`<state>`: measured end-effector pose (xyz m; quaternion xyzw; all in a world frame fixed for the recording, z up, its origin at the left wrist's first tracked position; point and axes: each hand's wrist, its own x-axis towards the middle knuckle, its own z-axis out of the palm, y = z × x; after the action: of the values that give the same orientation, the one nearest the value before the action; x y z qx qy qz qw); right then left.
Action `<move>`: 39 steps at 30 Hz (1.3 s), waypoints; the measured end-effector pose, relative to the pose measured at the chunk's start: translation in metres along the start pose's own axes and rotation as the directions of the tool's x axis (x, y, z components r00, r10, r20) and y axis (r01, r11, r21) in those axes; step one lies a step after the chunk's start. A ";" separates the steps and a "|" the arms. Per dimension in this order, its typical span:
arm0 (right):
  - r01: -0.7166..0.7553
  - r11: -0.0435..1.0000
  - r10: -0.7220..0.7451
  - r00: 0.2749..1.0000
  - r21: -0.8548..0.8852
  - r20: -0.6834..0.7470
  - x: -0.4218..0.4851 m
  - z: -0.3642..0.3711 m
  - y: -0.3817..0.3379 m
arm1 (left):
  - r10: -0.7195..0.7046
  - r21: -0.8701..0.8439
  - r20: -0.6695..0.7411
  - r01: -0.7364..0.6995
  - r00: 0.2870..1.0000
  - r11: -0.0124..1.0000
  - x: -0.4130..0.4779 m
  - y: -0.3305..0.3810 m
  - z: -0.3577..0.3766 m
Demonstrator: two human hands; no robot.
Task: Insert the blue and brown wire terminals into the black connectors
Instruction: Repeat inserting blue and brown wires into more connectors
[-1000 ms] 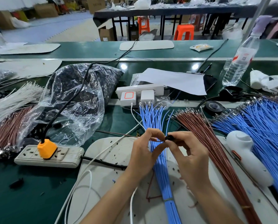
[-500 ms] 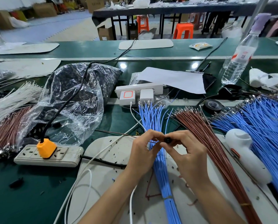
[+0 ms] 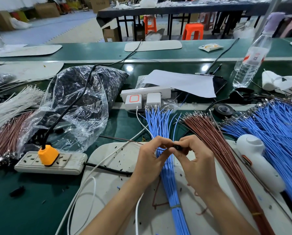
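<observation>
Scarcely shifted since a second ago, left hand (image 3: 148,160) pinching brown wire (image 3: 118,138), right hand (image 3: 198,163) pinching black connector (image 3: 177,147), hands together over blue wire bundle (image 3: 158,122).

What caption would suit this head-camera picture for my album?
Above a blue wire bundle, the left hand pinches a thin wire at a small black connector held in the right hand.

We have one view, from a camera worn on the person's head, facing forward and down across the green workbench (image 3: 31,209). It sits close over the left hand (image 3: 148,160) and right hand (image 3: 198,165), near enough to show the black connector (image 3: 176,147) pinched in the right and a thin wire (image 3: 121,140), brown we think, pinched in the left. The wide lens bends the bench edges and reaches the dark table (image 3: 175,9) at the back of the room.
</observation>
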<state>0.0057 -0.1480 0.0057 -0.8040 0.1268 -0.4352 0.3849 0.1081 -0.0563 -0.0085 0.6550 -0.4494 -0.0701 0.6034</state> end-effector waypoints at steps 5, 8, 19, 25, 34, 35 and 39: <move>0.014 1.000 -0.014 1.000 -0.001 0.007 0.002 -0.001 0.000 | 0.011 0.012 0.011 -0.011 1.000 1.000 0.000 0.000 0.000; 0.005 1.000 -0.005 1.000 0.008 0.000 0.001 -0.001 0.001 | 0.009 0.008 0.015 -0.009 1.000 1.000 0.000 0.001 0.000; -0.017 0.999 0.019 0.999 0.045 -0.043 -0.001 -0.001 0.001 | 0.002 -0.005 -0.004 -0.002 1.000 1.000 0.000 -0.003 0.002; -0.035 0.999 0.037 0.998 0.032 -0.049 -0.001 0.001 0.000 | -0.013 -0.051 0.032 0.014 0.999 0.999 -0.001 -0.005 0.000; -0.118 0.993 0.118 0.993 -0.001 -0.027 -0.004 0.001 -0.002 | -0.049 -0.134 0.025 0.052 0.999 0.990 -0.003 -0.007 0.001; -0.123 0.992 0.123 0.992 -0.002 -0.034 -0.004 0.001 -0.002 | -0.051 -0.137 0.028 0.055 0.998 0.989 -0.003 -0.008 0.001; -0.097 0.995 0.097 0.993 0.003 -0.068 -0.004 0.001 -0.002 | -0.057 -0.102 0.045 0.062 0.997 0.993 -0.001 -0.007 0.003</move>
<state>0.0037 -0.1434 0.0043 -0.7817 0.1786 -0.4429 0.4010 0.1085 -0.0586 -0.0157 0.6343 -0.4381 -0.1251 0.6245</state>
